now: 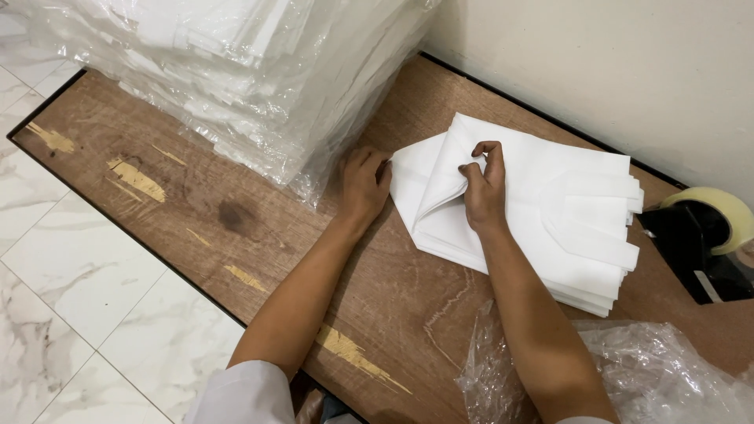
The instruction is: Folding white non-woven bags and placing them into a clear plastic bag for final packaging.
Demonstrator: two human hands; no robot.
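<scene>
I am working on a stack of white folded bags that is lying on the wooden tabletop, close to the wall. My right hand is pinching the folded corner flap of the top bag between thumb and fingertips and lifting it a little off the sheets below. My left hand is lying flat with its fingers loose, gripping nothing, pressing against the left edge of the stack to steady it.

To my mind the pinch should be catching only the top layer, so I am keeping it light and near the crease, while the left hand is holding the lower layers down so they are not sliding. A big wrapped bundle of white sheets is sitting just beside my left hand, a tape dispenser at the far right, and crumpled clear plastic near my right forearm.
</scene>
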